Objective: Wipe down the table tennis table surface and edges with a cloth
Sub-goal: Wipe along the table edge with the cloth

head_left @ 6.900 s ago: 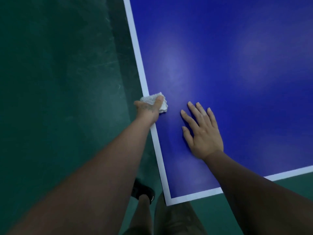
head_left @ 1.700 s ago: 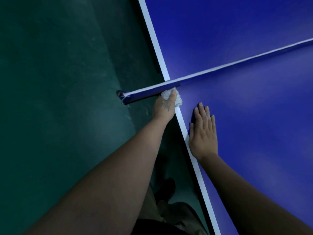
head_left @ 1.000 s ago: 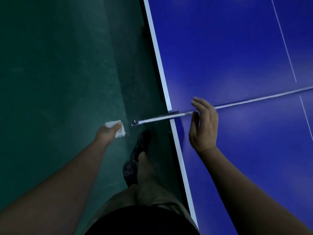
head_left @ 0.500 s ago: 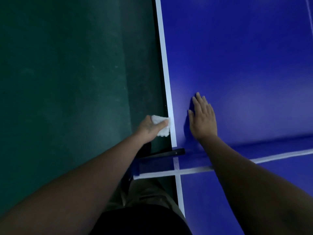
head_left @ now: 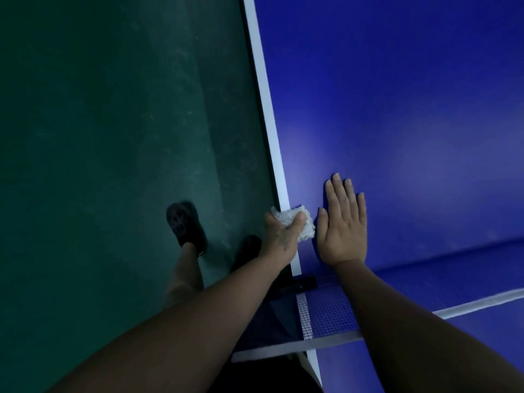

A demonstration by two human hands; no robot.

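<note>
- White crumpled cloth [head_left: 302,226] is gripped by the left hand [head_left: 280,236], fingers curled round it, and pressed on the white edge stripe [head_left: 269,117] of the blue table tennis table [head_left: 397,109].
- Just beside it, the right hand [head_left: 341,225] is laid flat, fingers straight, holding nothing.
- Both forearms are stretched forward past the net [head_left: 331,313].
</note>
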